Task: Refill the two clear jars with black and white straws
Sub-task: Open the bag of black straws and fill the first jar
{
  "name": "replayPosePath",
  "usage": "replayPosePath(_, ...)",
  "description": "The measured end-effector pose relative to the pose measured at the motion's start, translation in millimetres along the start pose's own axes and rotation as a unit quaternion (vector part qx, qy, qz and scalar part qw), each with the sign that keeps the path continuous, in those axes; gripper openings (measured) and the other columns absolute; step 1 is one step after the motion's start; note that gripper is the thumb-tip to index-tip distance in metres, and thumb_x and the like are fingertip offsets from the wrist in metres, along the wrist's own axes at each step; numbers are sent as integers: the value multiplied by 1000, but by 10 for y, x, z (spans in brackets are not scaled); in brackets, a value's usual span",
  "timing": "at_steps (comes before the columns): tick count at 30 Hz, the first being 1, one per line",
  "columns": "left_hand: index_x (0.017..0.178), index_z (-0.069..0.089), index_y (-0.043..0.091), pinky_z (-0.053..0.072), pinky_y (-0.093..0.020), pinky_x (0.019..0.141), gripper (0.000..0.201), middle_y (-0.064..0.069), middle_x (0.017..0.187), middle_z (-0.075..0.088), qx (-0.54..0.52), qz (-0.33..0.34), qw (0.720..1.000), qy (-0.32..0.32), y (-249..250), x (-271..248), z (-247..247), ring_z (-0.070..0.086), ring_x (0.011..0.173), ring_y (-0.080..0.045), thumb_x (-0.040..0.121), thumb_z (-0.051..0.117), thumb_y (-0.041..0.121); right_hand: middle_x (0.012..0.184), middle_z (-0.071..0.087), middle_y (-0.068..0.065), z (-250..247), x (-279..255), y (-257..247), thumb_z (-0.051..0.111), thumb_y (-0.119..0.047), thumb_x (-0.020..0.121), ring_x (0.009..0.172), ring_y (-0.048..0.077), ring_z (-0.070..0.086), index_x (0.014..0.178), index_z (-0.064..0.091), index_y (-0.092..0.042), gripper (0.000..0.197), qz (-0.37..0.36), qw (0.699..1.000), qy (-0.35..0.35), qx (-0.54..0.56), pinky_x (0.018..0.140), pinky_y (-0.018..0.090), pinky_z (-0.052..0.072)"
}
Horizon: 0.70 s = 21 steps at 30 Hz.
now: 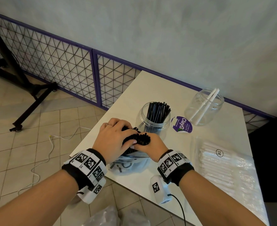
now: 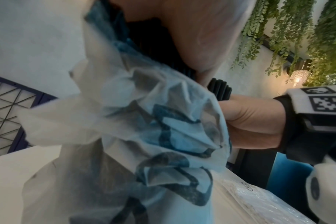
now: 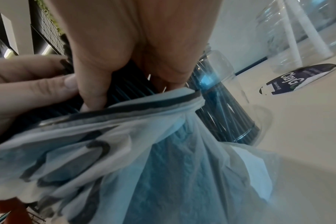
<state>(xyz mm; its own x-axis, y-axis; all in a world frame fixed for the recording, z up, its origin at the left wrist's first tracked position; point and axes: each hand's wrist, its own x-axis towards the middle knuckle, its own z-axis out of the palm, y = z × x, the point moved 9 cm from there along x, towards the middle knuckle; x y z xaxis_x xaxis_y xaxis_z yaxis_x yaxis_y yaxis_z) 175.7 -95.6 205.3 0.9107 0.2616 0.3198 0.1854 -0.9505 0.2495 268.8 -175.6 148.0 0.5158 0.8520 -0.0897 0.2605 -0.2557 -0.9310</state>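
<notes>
Both hands close round a bundle of black straws (image 1: 141,138) that sticks up out of a thin white plastic bag (image 1: 128,165) near the table's front left edge. My left hand (image 1: 116,136) grips the bundle from the left, my right hand (image 1: 148,145) from the right. In the right wrist view the fingers (image 3: 98,84) curl on the black straws (image 3: 128,92) above the bag (image 3: 163,166). Just behind stands a clear jar (image 1: 155,118) with several black straws in it. Further right a second clear jar (image 1: 204,106) holds two white straws.
A pack of white straws (image 1: 219,167) in clear wrap lies at the table's right. A purple and white lid seal (image 1: 181,124) lies between the jars. The white table (image 1: 159,88) ends close on the left; a cable (image 1: 41,162) trails over the tiled floor.
</notes>
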Motion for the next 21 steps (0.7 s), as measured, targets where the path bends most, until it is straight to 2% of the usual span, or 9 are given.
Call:
replayPosePath(3, 101, 65, 39, 42, -39, 74, 29, 15, 104, 58, -2, -9, 1000, 12, 13, 14, -7, 49, 100, -20, 87, 42, 51, 69, 56, -1, -52, -19, 48, 80, -14, 73, 66, 8, 49, 78, 63, -7, 18, 12, 999, 26, 14, 64, 21, 42)
replayPosePath(6, 98, 65, 38, 42, -38, 74, 27, 16, 103, 58, -6, -15, 1000, 19, 10, 15, -8, 50, 100, -20, 86, 42, 50, 69, 56, 0, -92, -45, 51, 77, -9, 75, 65, 7, 49, 78, 62, -1, 17, 9, 997, 62, 33, 64, 22, 42)
replayPosePath(8, 95, 64, 38, 42, -37, 75, 23, 16, 102, 58, -9, -18, 999, 29, -3, 12, -14, 49, 100, -19, 86, 44, 48, 70, 58, 0, -112, -72, 53, 76, -6, 76, 64, 4, 51, 78, 62, -3, 14, 13, 995, 80, 55, 64, 17, 44)
replayPosePath(12, 92, 60, 39, 40, -35, 75, 16, 18, 101, 57, -14, -31, 999, 38, -58, 6, -16, 48, 101, -18, 86, 46, 46, 77, 61, 5, -176, -115, 42, 73, -7, 80, 72, 6, 56, 86, 62, 6, 18, 16, 989, 106, 99, 69, 14, 46)
replayPosePath(16, 93, 58, 40, 40, -36, 75, 17, 17, 102, 56, -13, -33, 999, 35, -74, 1, -13, 48, 101, -19, 85, 45, 47, 76, 65, 2, -377, -163, -174, 68, -2, 81, 75, 6, 61, 82, 65, 6, 8, 11, 980, 154, 122, 72, 15, 48)
replayPosePath(19, 94, 58, 40, 40, -37, 76, 16, 17, 103, 56, -15, -33, 999, 34, -88, -6, -9, 48, 101, -19, 85, 46, 46, 80, 69, 9, -566, -208, -452, 63, 1, 84, 81, 15, 66, 78, 66, 1, 7, -12, 973, 178, 143, 80, 22, 53)
replayPosePath(21, 95, 58, 40, 41, -37, 76, 16, 17, 104, 56, -14, -29, 999, 32, -86, -10, -9, 48, 101, -19, 85, 46, 46, 80, 71, 11, -733, -240, -625, 62, 1, 85, 84, 21, 68, 75, 67, -7, 13, -31, 966, 199, 164, 84, 30, 55)
